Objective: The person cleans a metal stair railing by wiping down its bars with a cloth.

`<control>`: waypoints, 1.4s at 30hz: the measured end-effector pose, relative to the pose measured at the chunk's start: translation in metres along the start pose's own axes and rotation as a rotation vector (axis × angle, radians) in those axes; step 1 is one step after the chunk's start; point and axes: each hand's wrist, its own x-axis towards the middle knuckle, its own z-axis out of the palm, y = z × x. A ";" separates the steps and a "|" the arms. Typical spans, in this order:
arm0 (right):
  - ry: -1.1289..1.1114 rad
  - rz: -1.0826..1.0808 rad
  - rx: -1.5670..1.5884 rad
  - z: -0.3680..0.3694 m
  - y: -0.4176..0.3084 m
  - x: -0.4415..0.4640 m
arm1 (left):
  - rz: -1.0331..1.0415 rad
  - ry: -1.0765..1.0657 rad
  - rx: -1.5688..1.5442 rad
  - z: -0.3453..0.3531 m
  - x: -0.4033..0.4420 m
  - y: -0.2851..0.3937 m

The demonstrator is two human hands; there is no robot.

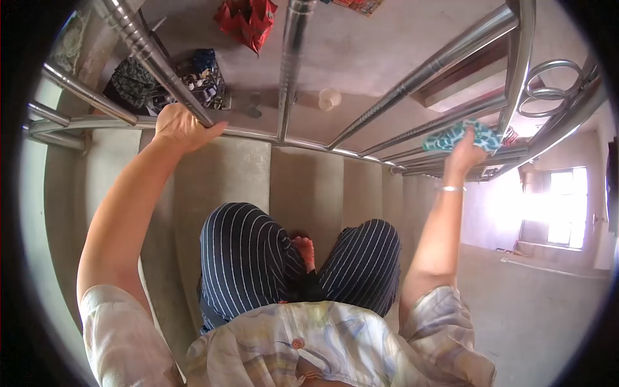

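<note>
My left hand (179,126) is wrapped round the foot of a steel baluster (152,59), where it meets the bottom rail (248,136) of the stair railing. On the right, my right hand (469,153) holds a teal and white patterned cloth (445,137) against the railing bars near the handrail. Part of the cloth is hidden behind my fingers. A bracelet circles my right wrist. Between my arms are my knees in dark striped trousers (242,258), and I sit or squat on the stairs (306,187).
Beyond the bars lie a red bag (248,24), a rack of assorted items (205,80) and a pale round container (329,99) on the floor below. Steel rings (553,77) decorate the railing at right. A bright window (564,206) stands in the far wall.
</note>
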 end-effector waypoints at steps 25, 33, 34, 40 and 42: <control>-0.397 0.254 0.540 -0.031 0.010 0.022 | -0.025 -0.018 0.052 -0.005 -0.002 0.008; -0.514 0.456 0.313 0.020 0.145 -0.069 | -0.064 -0.085 0.096 -0.018 -0.001 0.015; -0.548 0.489 0.179 0.021 0.168 -0.081 | -0.098 -0.135 0.040 -0.019 -0.001 0.015; -0.862 0.691 -0.103 0.022 0.185 -0.122 | -0.044 -0.235 0.102 -0.023 0.003 0.012; -0.742 0.698 0.044 0.019 0.143 -0.121 | -0.011 -0.135 0.098 -0.019 -0.004 0.012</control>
